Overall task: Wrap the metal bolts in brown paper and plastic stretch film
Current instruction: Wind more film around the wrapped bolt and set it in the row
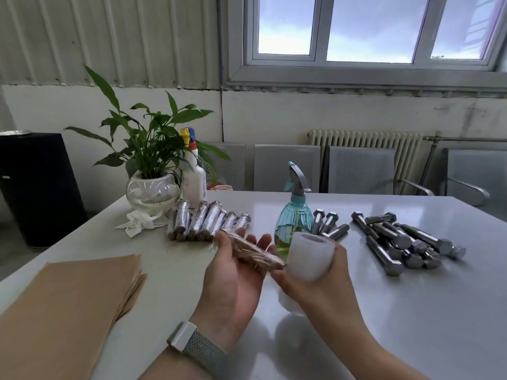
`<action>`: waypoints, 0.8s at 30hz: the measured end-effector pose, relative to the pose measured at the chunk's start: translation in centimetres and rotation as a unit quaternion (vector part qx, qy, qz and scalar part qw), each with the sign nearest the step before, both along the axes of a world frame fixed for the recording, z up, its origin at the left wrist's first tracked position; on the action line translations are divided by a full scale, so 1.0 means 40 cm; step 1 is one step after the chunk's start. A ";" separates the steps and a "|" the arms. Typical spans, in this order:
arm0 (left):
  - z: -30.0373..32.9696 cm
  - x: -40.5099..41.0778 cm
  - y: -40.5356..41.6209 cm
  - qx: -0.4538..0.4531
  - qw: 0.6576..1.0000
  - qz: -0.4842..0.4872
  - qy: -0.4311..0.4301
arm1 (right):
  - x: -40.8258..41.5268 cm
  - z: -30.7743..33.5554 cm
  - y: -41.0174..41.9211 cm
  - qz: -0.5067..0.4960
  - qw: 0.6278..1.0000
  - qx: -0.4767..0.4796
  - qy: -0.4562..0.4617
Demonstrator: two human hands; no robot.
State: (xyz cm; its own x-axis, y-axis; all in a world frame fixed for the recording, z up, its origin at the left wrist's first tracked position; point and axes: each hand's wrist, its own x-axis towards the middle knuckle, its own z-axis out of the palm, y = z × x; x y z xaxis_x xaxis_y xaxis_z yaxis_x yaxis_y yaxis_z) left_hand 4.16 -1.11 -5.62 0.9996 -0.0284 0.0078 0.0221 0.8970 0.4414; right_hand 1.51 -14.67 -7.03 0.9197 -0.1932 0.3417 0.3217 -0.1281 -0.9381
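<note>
left hand (233, 272): cradles paper-wrapped bolt (253, 252) at frame centre | axis: upper left to lower right | right hand (323, 281): grips film roll (310, 256), touching bolt's lower-right end | bare bolts (406, 242): right, on bench (411, 311)

Bare forearms; grey woven wristband (198, 346), white clasp.
</note>
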 end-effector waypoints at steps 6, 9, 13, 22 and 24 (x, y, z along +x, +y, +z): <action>-0.014 -0.007 -0.003 0.216 0.965 0.111 -0.098 | -0.010 0.037 -0.020 0.192 0.954 0.157 0.170; -0.012 -0.017 -0.007 0.303 0.928 0.175 -0.126 | -0.022 0.043 -0.024 0.259 0.905 0.224 0.252; -0.001 -0.029 -0.006 0.353 0.895 0.235 -0.138 | -0.035 0.035 -0.020 0.281 0.864 0.262 0.324; 0.002 -0.041 -0.013 0.420 0.867 0.233 -0.135 | -0.048 0.046 -0.018 0.301 0.908 0.129 0.262; -0.002 -0.043 -0.016 0.433 0.863 0.220 -0.136 | -0.049 0.050 -0.020 0.291 0.918 0.112 0.245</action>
State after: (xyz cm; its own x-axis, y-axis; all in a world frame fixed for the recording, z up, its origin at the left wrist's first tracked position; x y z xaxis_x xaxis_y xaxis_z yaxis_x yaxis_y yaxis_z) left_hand 2.45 -1.77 -5.69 0.8795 0.2417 0.4099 -0.4468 0.1228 0.8862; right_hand -0.44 -15.47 -5.02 0.9222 0.3648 -0.1282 -0.1925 0.1457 -0.9704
